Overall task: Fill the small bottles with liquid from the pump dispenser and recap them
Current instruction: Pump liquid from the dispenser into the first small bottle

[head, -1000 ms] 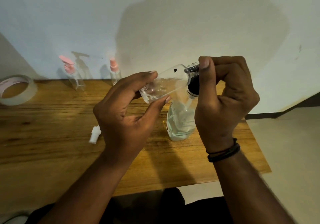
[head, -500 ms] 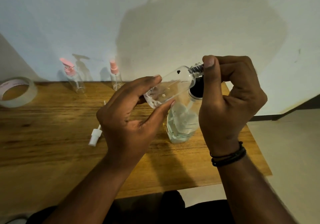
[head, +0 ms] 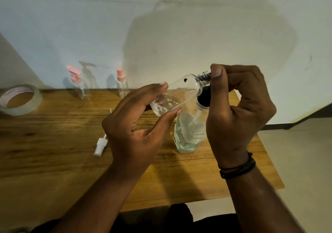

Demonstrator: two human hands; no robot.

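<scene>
My left hand [head: 136,124] grips a small clear bottle [head: 179,92] near its base, tilted with its threaded neck up and to the right. A little liquid lies in its lower end. My right hand [head: 239,114] is closed over the black pump head of the dispenser [head: 188,133], thumb against the small bottle's neck. The dispenser stands on the wooden table [head: 53,151] with clear liquid in it. The pump nozzle is hidden behind my thumb. A white spray cap [head: 100,144] lies loose on the table left of my left hand.
Two small clear bottles with pink tops stand by the wall: a pump one [head: 79,85] and a spray one [head: 122,83]. A tape roll [head: 19,99] lies at the far left. The table's right edge is close behind the dispenser.
Both hands and the small bottle have held almost the same pose; the view shifted slightly. The bottle's neck stays at the pump head.
</scene>
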